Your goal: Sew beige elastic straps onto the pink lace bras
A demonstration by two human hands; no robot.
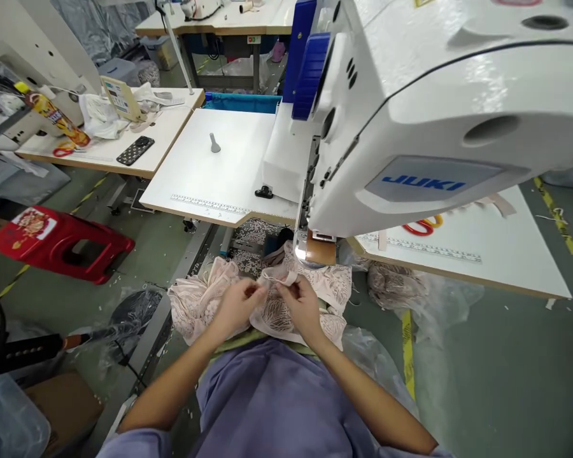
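A pale pink lace garment (274, 312) lies across my lap, just below the head of a white JUKI sewing machine (420, 114). My left hand (241, 302) pinches the garment's thin edge near its middle. Facing it, my right hand (302, 304) pinches the same strip a short way to the right, so a small length of fabric stretches between the fingertips. More pink lace (205, 292) is bunched to the left of my left hand. The machine's rounded metal end (308, 254) sits just above and right of my right hand.
Red-handled scissors (417, 228) and fabric strips lie on the right tabletop (520, 254). A grey peg (214, 144) stands on the left tabletop (191, 172). On the floor are a red stool (67, 245) and a plastic-wrapped bundle (394, 285). A neighbouring table carries a phone (135, 151) and a bottle (52, 114).
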